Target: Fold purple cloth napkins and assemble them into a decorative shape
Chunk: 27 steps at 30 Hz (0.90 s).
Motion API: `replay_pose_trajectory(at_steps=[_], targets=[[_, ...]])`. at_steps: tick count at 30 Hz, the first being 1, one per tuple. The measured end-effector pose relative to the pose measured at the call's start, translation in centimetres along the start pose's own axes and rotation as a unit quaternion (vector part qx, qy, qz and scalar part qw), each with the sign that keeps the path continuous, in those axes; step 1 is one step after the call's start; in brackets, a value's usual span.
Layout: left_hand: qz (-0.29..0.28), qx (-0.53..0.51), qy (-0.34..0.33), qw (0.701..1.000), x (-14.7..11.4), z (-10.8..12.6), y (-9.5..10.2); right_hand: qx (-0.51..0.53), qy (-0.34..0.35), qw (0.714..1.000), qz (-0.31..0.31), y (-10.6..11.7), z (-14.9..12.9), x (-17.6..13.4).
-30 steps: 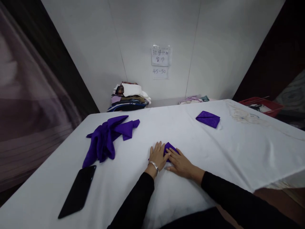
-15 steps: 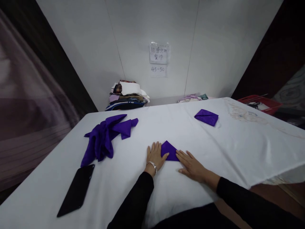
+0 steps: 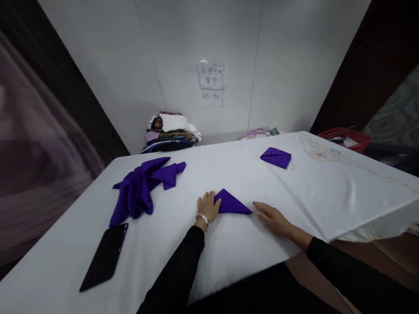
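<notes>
A purple cloth napkin (image 3: 231, 204), folded into a triangle, lies flat on the white tablecloth in front of me. My left hand (image 3: 208, 206), with a silver bracelet at the wrist, rests flat on the napkin's left corner, fingers stretched out. Just right of the napkin's pointed right corner is my right hand (image 3: 271, 217); its fingers are extended and hold nothing, with a small gap to the cloth. Farther back to the right lies another folded purple napkin (image 3: 276, 157). On the left is a loose heap of purple napkins (image 3: 137, 192).
A black tablet-like slab (image 3: 104, 257) lies at the left of the white-covered table (image 3: 183, 261). Stacked clothes (image 3: 172, 133) stand against the wall behind. Handwritten paper signs (image 3: 212, 83) hang there. A red basket (image 3: 347, 138) sits beyond the far right edge.
My right hand has moved off the napkin to the right. The napkin's right side now reaches out to a sharp point. My left hand stays on the left corner, and the view has shifted slightly.
</notes>
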<state>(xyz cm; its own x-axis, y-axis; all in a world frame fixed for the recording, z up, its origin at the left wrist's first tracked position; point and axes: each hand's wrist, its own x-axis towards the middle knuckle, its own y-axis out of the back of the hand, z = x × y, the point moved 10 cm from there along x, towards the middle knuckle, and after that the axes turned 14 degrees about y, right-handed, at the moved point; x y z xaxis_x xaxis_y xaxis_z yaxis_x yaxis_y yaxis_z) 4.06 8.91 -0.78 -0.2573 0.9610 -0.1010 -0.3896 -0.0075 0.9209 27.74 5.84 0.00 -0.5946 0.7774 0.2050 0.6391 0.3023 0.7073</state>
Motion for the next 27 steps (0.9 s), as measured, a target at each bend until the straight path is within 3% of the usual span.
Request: replay_pose_trajectory(at_steps=[3, 7, 15, 19, 24, 27], targets=[[0.027, -0.001, 0.01, 1.0, -0.1, -0.1, 0.9, 0.026, -0.03, 0.999, 0.033, 0.2, 0.2, 1.4], [0.037, 0.003, 0.022, 0.999, -0.5, 0.0, 1.8, -0.017, -0.036, 0.999, -0.016, -0.7, -0.5, 4.1], [-0.036, 0.004, 0.061, 0.997, -0.4, -1.0, 1.5, -0.081, -0.104, 0.984, -0.12, -2.5, -1.1, 7.6], [-0.057, -0.01, 0.05, 0.997, -1.1, -1.4, 1.6, -0.042, -0.118, 0.982, -0.141, -2.6, -0.9, 7.9], [-0.073, -0.064, 0.053, 0.994, -1.6, -2.1, 1.2, 0.116, -0.116, 0.978, -0.132, -2.9, 0.0, 8.1], [-0.093, -0.165, 0.077, 0.979, -1.5, -2.8, 0.5, 0.166, -0.088, 0.974, -0.129, -3.0, 0.4, 8.9]])
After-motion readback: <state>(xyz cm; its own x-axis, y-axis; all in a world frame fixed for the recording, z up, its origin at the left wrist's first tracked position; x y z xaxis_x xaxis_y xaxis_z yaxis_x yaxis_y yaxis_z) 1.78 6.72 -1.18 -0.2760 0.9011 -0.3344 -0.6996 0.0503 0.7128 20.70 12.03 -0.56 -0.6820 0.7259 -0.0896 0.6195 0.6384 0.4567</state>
